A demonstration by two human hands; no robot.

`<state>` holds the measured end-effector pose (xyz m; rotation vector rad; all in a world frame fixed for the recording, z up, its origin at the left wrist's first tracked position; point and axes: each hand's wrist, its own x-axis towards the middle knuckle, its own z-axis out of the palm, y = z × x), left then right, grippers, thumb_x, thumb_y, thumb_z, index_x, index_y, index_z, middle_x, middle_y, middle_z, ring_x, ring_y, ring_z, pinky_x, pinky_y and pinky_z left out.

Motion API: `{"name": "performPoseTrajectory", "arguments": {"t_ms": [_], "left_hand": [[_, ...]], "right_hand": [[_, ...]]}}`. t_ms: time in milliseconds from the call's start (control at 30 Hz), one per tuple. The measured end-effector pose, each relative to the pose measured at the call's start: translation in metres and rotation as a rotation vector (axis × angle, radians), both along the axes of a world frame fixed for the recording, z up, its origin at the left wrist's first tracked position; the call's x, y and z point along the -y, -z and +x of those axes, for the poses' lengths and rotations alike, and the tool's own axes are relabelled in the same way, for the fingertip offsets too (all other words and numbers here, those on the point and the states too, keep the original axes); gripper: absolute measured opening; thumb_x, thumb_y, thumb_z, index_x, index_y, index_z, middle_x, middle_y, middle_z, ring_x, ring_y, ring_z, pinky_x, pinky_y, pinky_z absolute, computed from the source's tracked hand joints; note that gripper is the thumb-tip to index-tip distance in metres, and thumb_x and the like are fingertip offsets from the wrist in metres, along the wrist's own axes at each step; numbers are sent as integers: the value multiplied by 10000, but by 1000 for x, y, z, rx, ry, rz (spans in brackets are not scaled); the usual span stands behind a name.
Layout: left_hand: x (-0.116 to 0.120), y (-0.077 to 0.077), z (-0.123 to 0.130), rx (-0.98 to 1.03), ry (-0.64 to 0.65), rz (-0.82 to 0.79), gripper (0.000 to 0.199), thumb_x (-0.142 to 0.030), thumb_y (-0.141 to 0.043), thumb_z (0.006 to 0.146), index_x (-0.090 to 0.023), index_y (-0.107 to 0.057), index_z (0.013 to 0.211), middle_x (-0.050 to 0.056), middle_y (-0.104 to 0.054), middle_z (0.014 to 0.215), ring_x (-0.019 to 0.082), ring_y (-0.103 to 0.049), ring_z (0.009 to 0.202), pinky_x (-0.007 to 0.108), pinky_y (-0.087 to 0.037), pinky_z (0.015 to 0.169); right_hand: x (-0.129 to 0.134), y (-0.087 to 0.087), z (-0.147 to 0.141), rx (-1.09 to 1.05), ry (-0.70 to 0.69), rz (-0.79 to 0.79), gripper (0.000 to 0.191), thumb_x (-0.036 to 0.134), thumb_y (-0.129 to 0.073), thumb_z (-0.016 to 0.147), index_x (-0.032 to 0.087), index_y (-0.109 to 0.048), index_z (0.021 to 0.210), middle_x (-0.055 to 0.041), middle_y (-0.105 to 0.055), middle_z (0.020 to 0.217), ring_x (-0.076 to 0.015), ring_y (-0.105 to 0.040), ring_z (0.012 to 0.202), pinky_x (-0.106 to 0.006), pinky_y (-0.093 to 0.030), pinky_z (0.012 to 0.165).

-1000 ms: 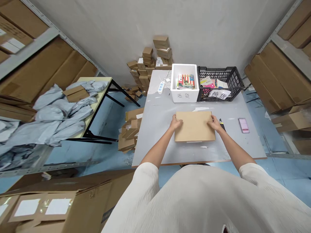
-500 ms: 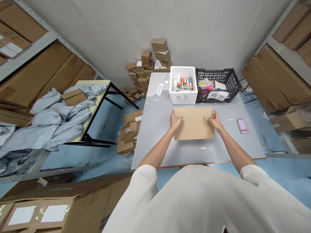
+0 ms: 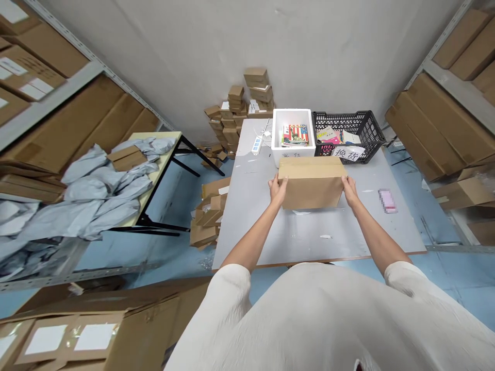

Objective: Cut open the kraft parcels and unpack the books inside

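A closed brown cardboard box (image 3: 312,191) is held between my two hands over the grey table (image 3: 251,221), its top and front side both showing. My left hand (image 3: 278,189) grips the box's left end, thumb on the front side. At the right end, my right hand (image 3: 350,190) grips the upper corner. Just behind the box stand a white foam bin (image 3: 293,152) with comics in it and a black plastic crate (image 3: 371,139) with booklets and a handwritten paper label.
A pink pixelated item (image 3: 387,201) lies on the table's right side. A power strip (image 3: 257,145) lies at the back left. Small boxes (image 3: 231,135) are stacked by the wall. Grey bags (image 3: 93,180) cover the left table. Shelves with cartons flank both sides.
The box has tipped, so its top and a side now show, and it has moved up towards the white bin. Both hands have shifted with it, gripping its ends.
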<state>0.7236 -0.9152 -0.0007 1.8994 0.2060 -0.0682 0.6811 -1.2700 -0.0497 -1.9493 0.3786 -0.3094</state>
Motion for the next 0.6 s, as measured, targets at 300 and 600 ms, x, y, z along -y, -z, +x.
{"name": "performPoseTrajectory", "arguments": {"t_ms": [300, 600], "left_hand": [[1, 20, -22, -98, 12, 219, 416, -420, -566, 1081, -213, -583, 1441, 139, -638, 1295, 286, -658, 1221, 447, -521, 1133], [37, -3, -32, 358, 396, 576, 520, -171, -526, 987, -245, -623, 1493, 170, -534, 1637, 351, -486, 1534, 563, -419, 1263]], "right_hand": [[-6, 18, -23, -83, 252, 133, 608, 792, -674, 833, 270, -542, 1116, -90, -695, 1193, -287, -649, 1175, -424, -533, 1065], [-7, 16, -30, -2, 165, 63, 691, 747, -655, 840, 212, -671, 1278, -174, -746, 1365, -345, -671, 1271, -520, -511, 1146]]}}
